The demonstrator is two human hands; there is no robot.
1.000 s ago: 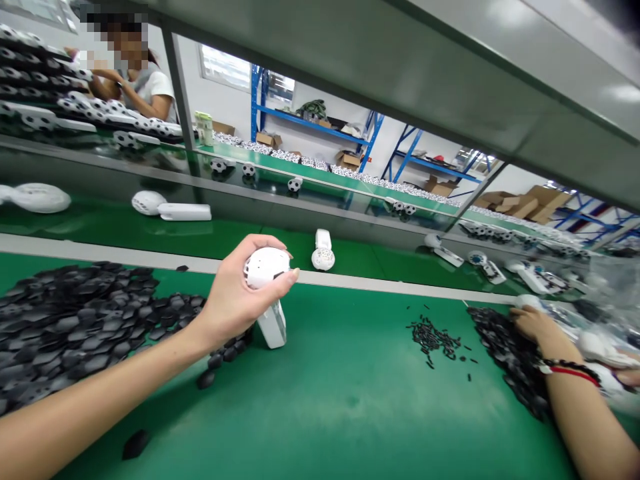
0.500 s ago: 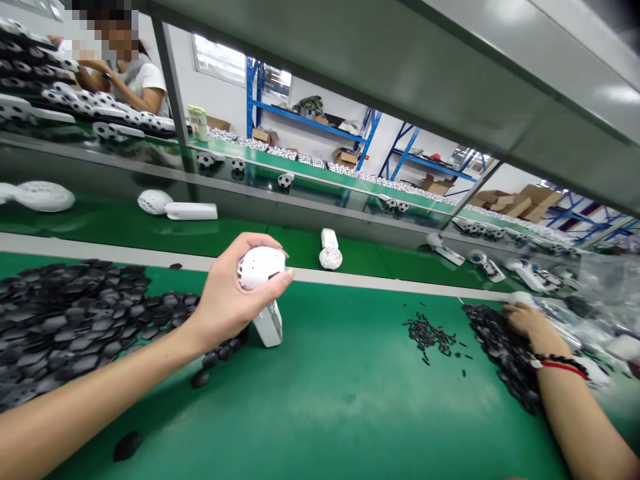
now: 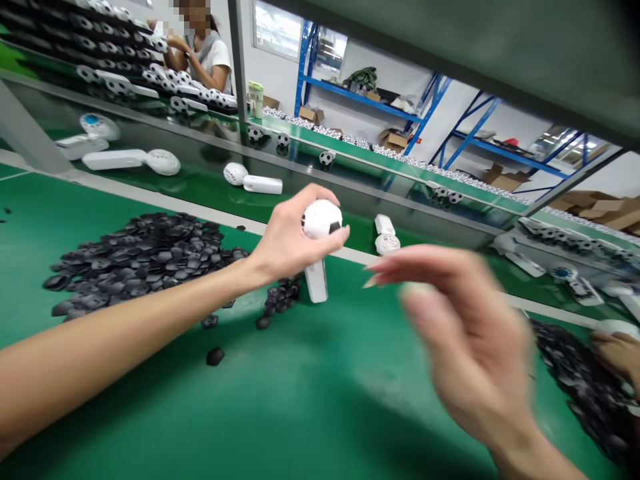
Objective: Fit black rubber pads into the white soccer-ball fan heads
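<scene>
My left hand (image 3: 295, 233) is closed around the round white head of a handheld fan (image 3: 323, 217), its handle pointing down. A black pentagon patch shows on the head near my thumb. My right hand (image 3: 465, 340), smeared by motion, is in front and to the right of the fan; its fingers are curved, the thumb stands apart, and nothing shows between them. Left of the fan, a heap of black pentagon pieces (image 3: 150, 260) spreads over the green table (image 3: 280, 413). One loose pentagon piece (image 3: 215, 357) lies nearer to me.
Beyond the pale table edge, white fans (image 3: 263, 184) lie on a green strip. A co-worker's hand (image 3: 617, 353) is at the right edge beside another dark heap (image 3: 575, 367). Across the bench, a person (image 3: 213, 63) works by stacked football-patterned fans. A grey shelf (image 3: 500, 60) hangs overhead.
My right hand has come into view from below and reaches toward the fan. The view has swung left, so everything appears shifted right. The left hand still holds the fan, whose black patch now shows.
</scene>
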